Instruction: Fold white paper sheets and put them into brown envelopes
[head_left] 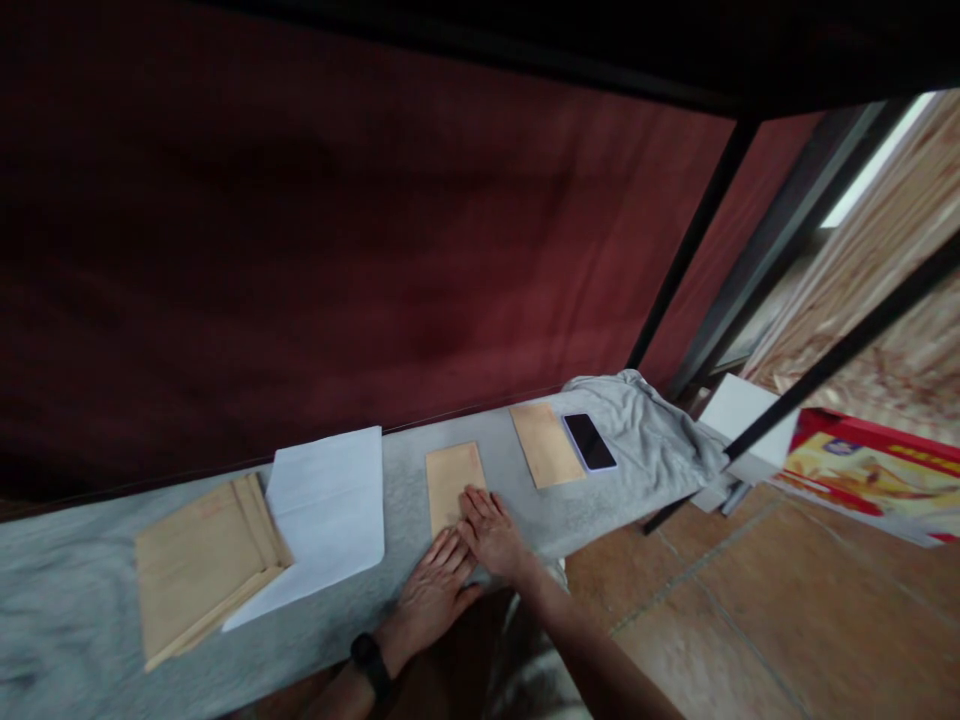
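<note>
A small brown envelope (pixel 452 480) lies on the grey cloth-covered table (pixel 67 600). My left hand (pixel 435 590) lies flat with its fingers stretched toward the envelope's near edge. A dark watch sits on that wrist. My right hand (pixel 491 530) rests flat beside it, fingers spread on the envelope's lower right corner. Neither hand holds anything.
A stack of brown envelopes (pixel 199 565) and white sheets (pixel 330 510) lie to the left. To the right lie another brown envelope (pixel 546 445), a dark phone (pixel 589 441) and crumpled grey cloth (pixel 660 430). A white box (pixel 742 425) and a red box (pixel 870 470) sit beyond the table's end, above tiled floor.
</note>
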